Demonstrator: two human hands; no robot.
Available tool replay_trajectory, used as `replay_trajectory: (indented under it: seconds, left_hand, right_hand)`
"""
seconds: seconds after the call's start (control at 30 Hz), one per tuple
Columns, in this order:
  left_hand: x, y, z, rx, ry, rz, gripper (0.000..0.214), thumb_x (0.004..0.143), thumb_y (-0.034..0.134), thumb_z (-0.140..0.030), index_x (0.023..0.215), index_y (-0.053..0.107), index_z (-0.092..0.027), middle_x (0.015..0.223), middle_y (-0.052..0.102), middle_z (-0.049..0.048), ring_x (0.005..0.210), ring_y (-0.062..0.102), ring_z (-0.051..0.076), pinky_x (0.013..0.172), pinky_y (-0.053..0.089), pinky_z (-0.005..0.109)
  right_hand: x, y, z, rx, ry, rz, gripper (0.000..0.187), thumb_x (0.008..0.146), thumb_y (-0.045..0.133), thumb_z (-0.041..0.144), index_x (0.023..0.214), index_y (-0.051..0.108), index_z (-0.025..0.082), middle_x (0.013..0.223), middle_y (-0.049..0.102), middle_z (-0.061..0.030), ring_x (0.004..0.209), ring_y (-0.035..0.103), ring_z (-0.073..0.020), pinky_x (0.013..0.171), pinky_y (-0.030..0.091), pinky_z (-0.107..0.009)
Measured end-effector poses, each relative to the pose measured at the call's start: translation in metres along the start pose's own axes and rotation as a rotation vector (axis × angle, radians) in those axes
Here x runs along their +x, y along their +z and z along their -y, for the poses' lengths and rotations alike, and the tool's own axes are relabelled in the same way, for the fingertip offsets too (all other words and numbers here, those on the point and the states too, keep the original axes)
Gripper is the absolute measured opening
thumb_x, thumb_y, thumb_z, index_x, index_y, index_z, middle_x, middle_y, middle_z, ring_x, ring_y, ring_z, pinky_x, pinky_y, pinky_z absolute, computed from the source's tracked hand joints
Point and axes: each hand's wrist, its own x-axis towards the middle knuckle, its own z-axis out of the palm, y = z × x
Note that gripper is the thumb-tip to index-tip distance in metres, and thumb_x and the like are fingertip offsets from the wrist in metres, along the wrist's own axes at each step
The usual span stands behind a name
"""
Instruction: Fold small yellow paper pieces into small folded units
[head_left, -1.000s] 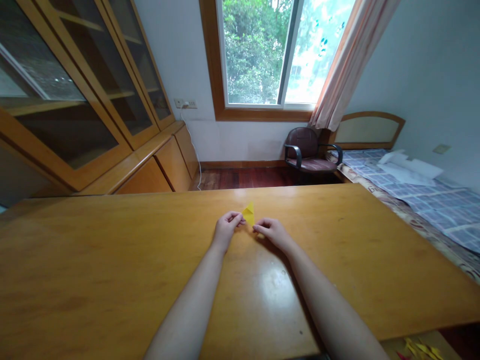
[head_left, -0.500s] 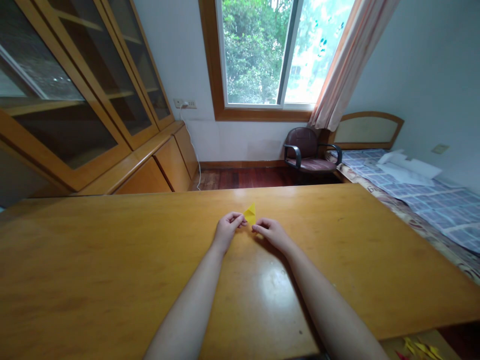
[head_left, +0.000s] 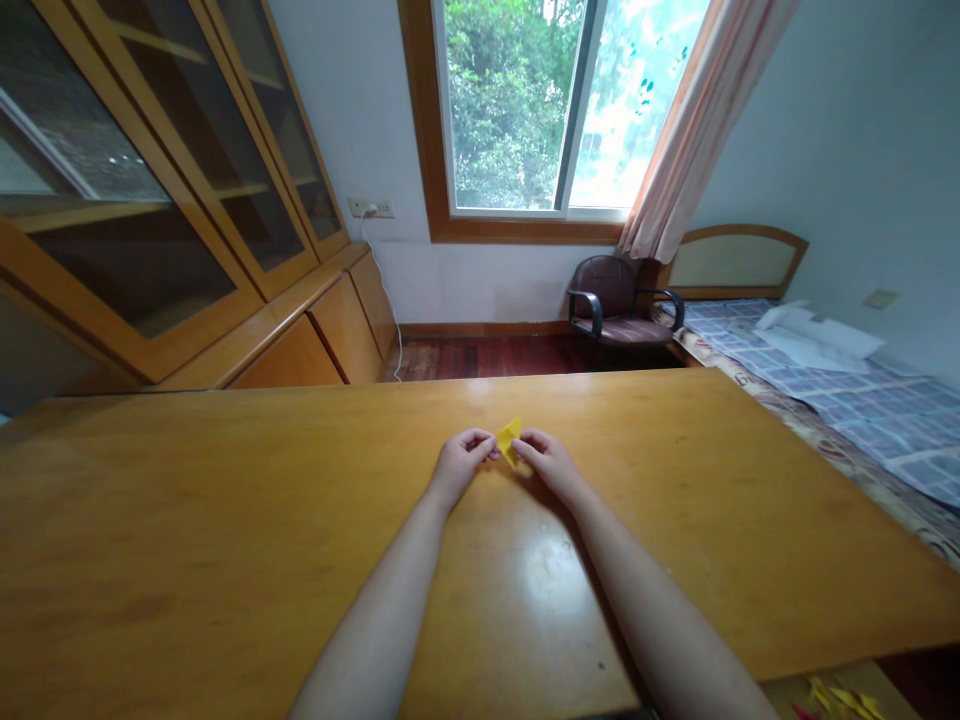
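Note:
A small piece of folded yellow paper [head_left: 508,438] is held up just above the wooden table [head_left: 262,540], between my two hands. My left hand [head_left: 463,465] pinches its left corner between thumb and fingers. On the other side, my right hand [head_left: 547,458] has its thumb and fingertips closed on the paper's right edge. The paper has a pointed top and a pointed lower end, with fold lines across it. My fingers hide part of its edges.
Several yellow folded pieces [head_left: 844,697] and a bit of red lie on a lower surface at the bottom right. Beyond the table stands a dark red armchair [head_left: 609,300]. A bed [head_left: 847,400] is on the right, a glass-door cabinet [head_left: 187,190] on the left.
The yellow paper has shifted slightly right and down and has turned. My right hand, just beside the paper before, now grips its right edge.

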Motion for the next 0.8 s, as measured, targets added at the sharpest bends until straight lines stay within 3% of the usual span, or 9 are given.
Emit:
replay_trajectory:
  seconds: [0.17, 0.8]
  left_hand:
    - [-0.0042, 0.0026, -0.0051, 0.081, 0.023, 0.105, 0.017, 0.080, 0.065, -0.033, 0.077, 0.068, -0.016, 0.073, 0.070, 0.0026, 0.073, 0.065, 0.017, 0.074, 0.049, 0.027]
    - [-0.0054, 0.0017, 0.0010, 0.225, 0.056, 0.121, 0.017, 0.078, 0.068, -0.032, 0.085, 0.069, -0.016, 0.082, 0.072, 0.0032, 0.079, 0.066, 0.018, 0.074, 0.050, 0.026]
  right_hand:
    - [0.0006, 0.0004, 0.0008, 0.005, 0.058, -0.027, 0.033, 0.079, 0.065, 0.048, 0.074, 0.064, 0.016, 0.070, 0.061, -0.0004, 0.066, 0.054, -0.0152, 0.064, 0.042, -0.025]
    - [-0.0022, 0.0024, 0.0051, 0.037, 0.037, -0.094, 0.032, 0.077, 0.068, 0.045, 0.065, 0.059, 0.017, 0.062, 0.054, 0.0018, 0.059, 0.047, -0.0130, 0.058, 0.036, -0.025]
